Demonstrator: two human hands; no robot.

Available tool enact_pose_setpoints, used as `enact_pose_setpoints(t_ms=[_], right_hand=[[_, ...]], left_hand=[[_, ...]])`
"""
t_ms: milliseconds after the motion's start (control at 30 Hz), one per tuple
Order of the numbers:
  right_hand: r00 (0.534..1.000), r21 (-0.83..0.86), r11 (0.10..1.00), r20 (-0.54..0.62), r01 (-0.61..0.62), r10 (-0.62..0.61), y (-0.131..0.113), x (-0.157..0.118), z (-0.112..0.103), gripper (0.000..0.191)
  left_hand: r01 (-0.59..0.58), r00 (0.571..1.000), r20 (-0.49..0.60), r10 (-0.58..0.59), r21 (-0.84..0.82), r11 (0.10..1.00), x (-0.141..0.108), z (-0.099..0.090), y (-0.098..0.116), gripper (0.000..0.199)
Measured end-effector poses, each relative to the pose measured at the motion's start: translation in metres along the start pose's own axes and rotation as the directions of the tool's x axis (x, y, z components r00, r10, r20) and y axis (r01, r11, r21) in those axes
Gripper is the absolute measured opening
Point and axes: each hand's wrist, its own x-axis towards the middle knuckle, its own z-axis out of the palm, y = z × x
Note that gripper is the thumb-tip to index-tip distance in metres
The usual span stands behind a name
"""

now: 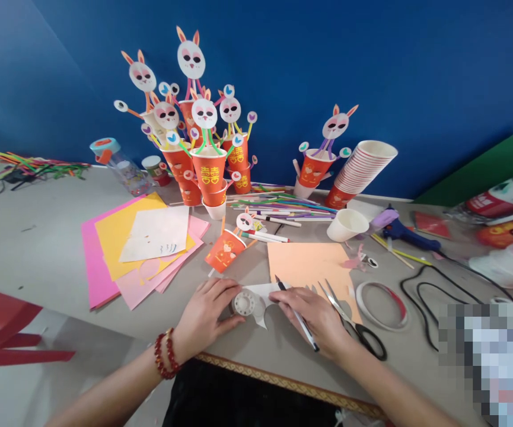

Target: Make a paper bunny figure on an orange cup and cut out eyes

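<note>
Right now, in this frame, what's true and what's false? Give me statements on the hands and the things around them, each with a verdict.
1. The right hand holds a pen. True.
2. The scissors are in the left hand. False: they lie by the right hand; the left is at a pale round disc.
3. The blue glue gun lies right of the single white cup. True.
4. The red beaded bracelets are on the right wrist. False: they are on the left.
</note>
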Motion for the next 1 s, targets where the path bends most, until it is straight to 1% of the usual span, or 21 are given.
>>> enact_pose_setpoints(t_ms=[133, 233, 300, 433, 533, 600, 667, 733, 800, 900, 1000], right_hand=[[0.997, 0.106, 0.991, 0.016, -0.078, 0.077, -0.006, 0.003, -0.011, 0.031], [0.995, 0.18, 0.979, 0.048, -0.093, 0.086, -0.01, 0.007, -0.021, 0.033], [0.994, 0.212, 0.973, 0.062, -0.096, 0.085, -0.011, 0.01, -0.024, 0.033], [0.992, 0.252, 0.96, 0.06, -0.125, 0.114, -0.01, 0.017, -0.022, 0.028], [0.979, 0.269, 0.941, 0.065, -0.206, 0.196, -0.013, 0.022, -0.019, 0.024], [0.961, 0.301, 0.913, 0.097, -0.276, 0.258, -0.017, 0.025, -0.018, 0.022], [0.947, 0.341, 0.884, 0.128, -0.321, 0.295, -0.02, 0.028, -0.018, 0.018], [0.94, 0.35, 0.873, 0.152, -0.341, 0.306, -0.023, 0.031, -0.018, 0.014], [0.934, 0.324, 0.877, 0.176, -0.354, 0.311, -0.025, 0.036, -0.019, 0.013], [0.929, 0.301, 0.884, 0.211, -0.358, 0.304, -0.027, 0.045, -0.019, 0.015], [0.932, 0.29, 0.897, 0.244, -0.335, 0.269, -0.028, 0.054, -0.019, 0.017]], left_hand=[[0.015, 1.0, 0.013, -0.014, -0.026, 1.0, 0.001, -0.002, 0.001, 0.046], [0.021, 1.0, 0.015, -0.021, -0.028, 0.999, 0.002, -0.002, 0.002, 0.046], [0.022, 1.0, 0.013, -0.022, -0.028, 0.999, 0.002, -0.001, 0.001, 0.046], [0.036, 0.999, 0.009, -0.036, -0.032, 0.999, 0.002, 0.0, 0.001, 0.046], [0.048, 0.999, 0.016, -0.048, -0.034, 0.998, 0.002, -0.001, 0.002, 0.045], [0.058, 0.998, 0.024, -0.058, -0.031, 0.998, 0.003, -0.001, 0.003, 0.044], [0.066, 0.997, 0.03, -0.065, -0.028, 0.997, 0.004, -0.002, 0.003, 0.044], [0.068, 0.997, 0.032, -0.067, -0.032, 0.997, 0.004, -0.003, 0.004, 0.044], [0.069, 0.997, 0.034, -0.067, -0.04, 0.997, 0.004, -0.003, 0.004, 0.045], [0.069, 0.997, 0.04, -0.067, -0.043, 0.997, 0.005, -0.004, 0.003, 0.045], [0.071, 0.996, 0.049, -0.069, -0.038, 0.997, 0.005, -0.004, 0.003, 0.045]])
